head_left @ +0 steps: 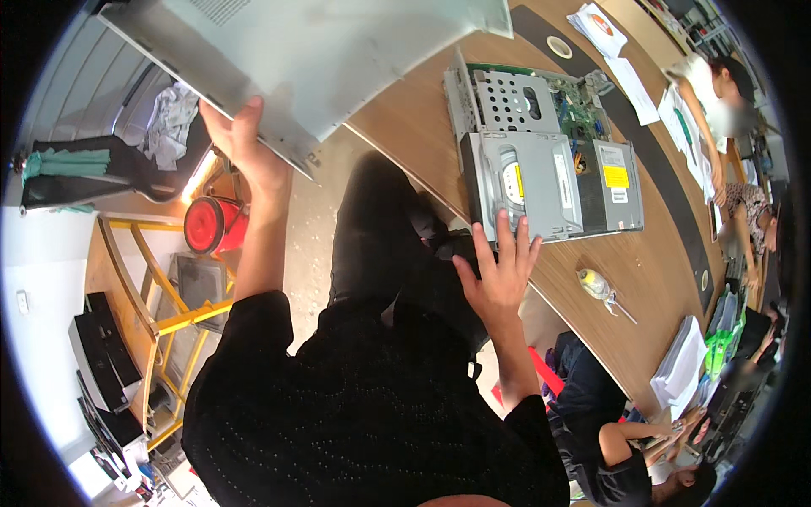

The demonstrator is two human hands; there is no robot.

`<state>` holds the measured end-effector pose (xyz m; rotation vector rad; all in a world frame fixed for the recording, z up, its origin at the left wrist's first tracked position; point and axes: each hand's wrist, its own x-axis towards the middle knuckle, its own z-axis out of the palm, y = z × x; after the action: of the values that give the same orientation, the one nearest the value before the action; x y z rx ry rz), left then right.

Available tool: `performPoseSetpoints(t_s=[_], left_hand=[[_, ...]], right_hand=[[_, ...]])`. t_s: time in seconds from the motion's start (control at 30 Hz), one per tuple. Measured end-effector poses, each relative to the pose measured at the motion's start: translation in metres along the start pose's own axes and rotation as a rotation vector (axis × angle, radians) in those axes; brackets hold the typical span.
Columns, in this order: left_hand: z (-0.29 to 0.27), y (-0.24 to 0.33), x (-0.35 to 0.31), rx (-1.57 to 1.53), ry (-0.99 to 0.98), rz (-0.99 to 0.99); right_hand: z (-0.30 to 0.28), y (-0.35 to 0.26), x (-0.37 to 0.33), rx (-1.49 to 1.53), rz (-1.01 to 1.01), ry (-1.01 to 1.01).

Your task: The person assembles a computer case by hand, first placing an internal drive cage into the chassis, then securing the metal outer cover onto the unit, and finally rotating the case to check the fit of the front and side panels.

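Note:
My left hand [245, 144] grips the edge of a large grey metal computer case cover [304, 59], its thumb on the panel's inner face. The cover is raised and tilted beyond the left end of the table. On the table lies an opened desktop computer [604, 215], with an optical drive [545, 182], a perforated metal bracket [507, 95] and a green circuit board [579, 108] showing. My right hand [503, 275] is at the near edge of this computer, fingers spread, holding nothing. Its fingertips overlap the drive's edge; whether they touch it I cannot tell.
A small tool with a pale yellowish handle [593, 283] lies on the wooden table [574, 262]. Farther along are a tape roll [558, 46], papers [632, 89] and a paper stack [680, 363]. Several people work at the right. A red round-topped bin [207, 226] and yellow-framed rack [182, 319] stand left.

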<state>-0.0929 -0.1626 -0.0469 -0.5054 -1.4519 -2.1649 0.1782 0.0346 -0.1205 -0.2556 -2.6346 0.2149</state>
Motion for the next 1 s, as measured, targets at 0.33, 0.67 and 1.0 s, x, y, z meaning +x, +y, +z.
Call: performPoseSetpoints(t_s=[0.33, 0.67, 1.0], left_hand=[[-0.008, -0.005, -0.018, 0.140, -0.035, 0.118], [0.029, -0.047, -0.083, 0.198, -0.175, 0.339], [0.038, -0.058, -0.103, 0.551, -0.294, 0.629]], right_hand=[[-0.013, -0.001, -0.004, 0.126, 0.001, 0.035], [-0.085, -0.039, 0.109, 1.137, -0.109, -0.018], [-0.076, -0.076, 0.107, 1.030, -0.017, 0.057]])
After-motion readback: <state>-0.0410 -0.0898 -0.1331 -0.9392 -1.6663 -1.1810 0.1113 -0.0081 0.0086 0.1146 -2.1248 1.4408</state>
